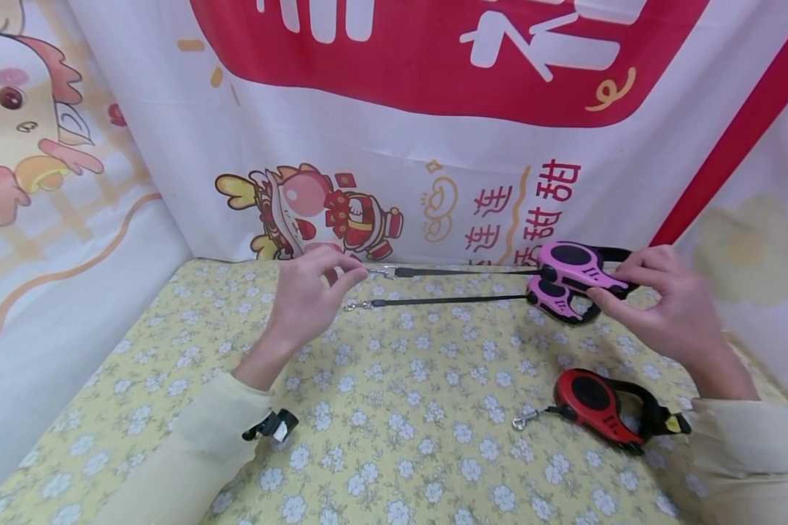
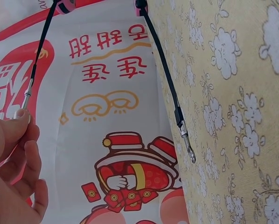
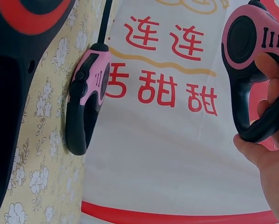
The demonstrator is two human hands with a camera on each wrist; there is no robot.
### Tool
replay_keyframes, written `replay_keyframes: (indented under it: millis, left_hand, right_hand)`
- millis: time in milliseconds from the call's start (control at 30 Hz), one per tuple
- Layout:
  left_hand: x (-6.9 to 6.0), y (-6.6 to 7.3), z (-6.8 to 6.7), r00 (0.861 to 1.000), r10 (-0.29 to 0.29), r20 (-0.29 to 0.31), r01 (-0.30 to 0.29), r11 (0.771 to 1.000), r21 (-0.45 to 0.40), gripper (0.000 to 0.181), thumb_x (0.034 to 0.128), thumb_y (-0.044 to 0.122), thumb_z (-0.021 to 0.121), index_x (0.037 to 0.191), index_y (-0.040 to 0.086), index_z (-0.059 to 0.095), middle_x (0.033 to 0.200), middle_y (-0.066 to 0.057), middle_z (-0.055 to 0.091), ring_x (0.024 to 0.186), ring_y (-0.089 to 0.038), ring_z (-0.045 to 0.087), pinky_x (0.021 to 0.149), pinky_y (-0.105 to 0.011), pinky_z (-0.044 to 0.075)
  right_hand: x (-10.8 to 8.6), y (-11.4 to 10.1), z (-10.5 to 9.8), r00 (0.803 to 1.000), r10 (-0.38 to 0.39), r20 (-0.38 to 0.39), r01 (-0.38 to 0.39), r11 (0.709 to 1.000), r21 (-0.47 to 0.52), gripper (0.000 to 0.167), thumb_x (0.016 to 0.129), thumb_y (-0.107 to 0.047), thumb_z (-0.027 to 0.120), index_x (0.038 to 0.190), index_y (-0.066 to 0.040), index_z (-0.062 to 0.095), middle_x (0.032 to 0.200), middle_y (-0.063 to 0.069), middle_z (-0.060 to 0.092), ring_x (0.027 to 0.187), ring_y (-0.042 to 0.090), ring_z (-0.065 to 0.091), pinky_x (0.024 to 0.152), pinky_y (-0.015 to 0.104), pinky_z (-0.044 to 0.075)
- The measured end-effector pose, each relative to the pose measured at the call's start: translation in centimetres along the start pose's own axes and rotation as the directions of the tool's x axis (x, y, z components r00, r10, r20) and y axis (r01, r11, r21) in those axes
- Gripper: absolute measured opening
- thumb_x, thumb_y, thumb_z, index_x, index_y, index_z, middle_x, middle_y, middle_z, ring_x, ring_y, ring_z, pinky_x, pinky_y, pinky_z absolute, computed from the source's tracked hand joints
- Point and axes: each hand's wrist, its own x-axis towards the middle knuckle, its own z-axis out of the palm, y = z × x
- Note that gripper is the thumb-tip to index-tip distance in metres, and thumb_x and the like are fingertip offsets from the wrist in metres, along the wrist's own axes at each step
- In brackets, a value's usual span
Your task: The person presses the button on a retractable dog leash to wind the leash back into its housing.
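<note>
— What is seen behind the flower-patterned desk (image 1: 400, 452)?
— A white banner (image 1: 394, 138), printed with red characters (image 1: 492, 200) and a cartoon figure (image 1: 308, 211).
— And on the desk?
— A red leash (image 1: 597, 408) is laid.

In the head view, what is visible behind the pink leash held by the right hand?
Behind the held pink leash, the second pink leash and the white backdrop are partly visible. The second leash's upper edge and some backdrop are covered.

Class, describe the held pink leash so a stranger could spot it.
Over the far side of the yellow flowered cloth, find the pink leash gripped by the right hand, its clip pinched by the left hand. Its twin lies unheld.
</note>
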Motion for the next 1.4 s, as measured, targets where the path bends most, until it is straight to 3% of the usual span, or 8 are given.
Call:
replay_keyframes:
  millis: [233, 533, 833, 1400]
  left_hand:
    - [-0.1, 0.2, 0.1, 1.000, 0.017, 0.023, -0.017, 1.000, 0.003, 0.013, 0.0976, 0.022, 0.078, 0.103, 0.010, 0.082, 0.093, -0.005, 0.077, 0.074, -0.017, 0.063, 0.067, -0.025, 0.047]
    - [-0.2, 0.3, 0.3, 0.999, 0.023, 0.043, -0.022, 1.000, -0.004, 0.012, 0.0986, 0.020, 0.077, 0.104, 0.010, 0.081, 0.094, -0.005, 0.077, 0.076, -0.017, 0.063, 0.066, -0.026, 0.047]
    - [-0.3, 0.5, 0.4, 0.998, 0.043, 0.050, -0.042, 0.999, -0.014, 0.012, 0.0991, 0.020, 0.077, 0.105, 0.010, 0.080, 0.096, -0.005, 0.078, 0.076, -0.015, 0.063, 0.066, -0.025, 0.048]
    - [-0.6, 1.0, 0.9, 0.997, 0.045, 0.054, -0.044, 0.999, -0.015, 0.010, 0.1012, 0.015, 0.072, 0.104, 0.008, 0.079, 0.099, -0.007, 0.078, 0.077, -0.017, 0.063, 0.069, -0.027, 0.049]
  right_hand:
    - [0.0, -0.3, 0.1, 0.999, 0.018, 0.034, -0.017, 0.999, -0.031, 0.023, 0.072, -0.007, 0.090, 0.090, 0.003, 0.078, 0.094, -0.008, 0.058, 0.098, -0.009, 0.043, 0.081, 0.009, 0.034]
    - [-0.1, -0.2, 0.6, 1.000, 0.001, 0.017, -0.002, 0.999, 0.033, 0.024, 0.072, -0.008, 0.092, 0.090, 0.001, 0.079, 0.094, -0.010, 0.059, 0.098, -0.005, 0.046, 0.082, 0.007, 0.036]
    - [0.0, -0.5, 0.8, 0.999, -0.026, 0.032, 0.025, 0.999, 0.037, 0.020, 0.071, -0.002, 0.090, 0.087, 0.001, 0.078, 0.095, -0.012, 0.059, 0.098, -0.007, 0.045, 0.082, 0.008, 0.036]
    - [0.2, -1.4, 1.2, 0.997, -0.035, 0.062, 0.033, 0.999, 0.032, 0.022, 0.069, -0.003, 0.091, 0.087, 0.000, 0.079, 0.095, 0.000, 0.063, 0.099, -0.005, 0.046, 0.082, 0.009, 0.037]
